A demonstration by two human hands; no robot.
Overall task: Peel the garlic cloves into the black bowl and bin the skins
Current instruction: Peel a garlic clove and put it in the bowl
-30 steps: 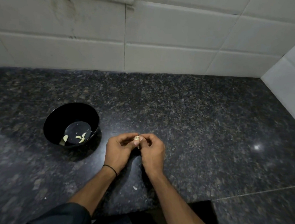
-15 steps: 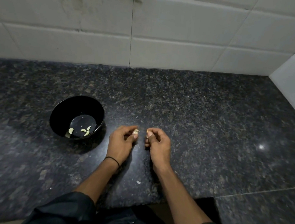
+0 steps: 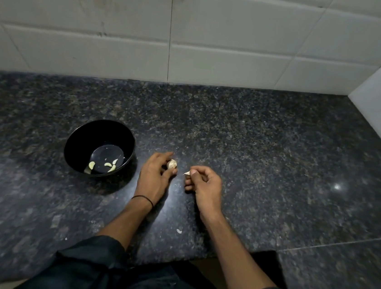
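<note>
A black bowl (image 3: 76,140) stands on the dark granite counter, left of my hands, with several peeled garlic cloves (image 3: 108,165) in its bottom. My left hand (image 3: 154,175) pinches a small piece of garlic bulb (image 3: 172,164) between thumb and fingertips, just right of the bowl. My right hand (image 3: 204,185) sits a short gap to the right and pinches a pale garlic piece (image 3: 187,173), clove or skin I cannot tell, at its fingertips. The two hands do not touch.
A scrap of skin (image 3: 179,231) lies on the counter (image 3: 267,153) between my forearms. White tiled walls (image 3: 220,40) close the back and the right side. The counter's front edge has a notch at my lap. No bin is in view.
My hands were joined around the garlic; they have pulled apart, the right hand drawing a pale piece away to the right. The view has tilted downward slightly.
</note>
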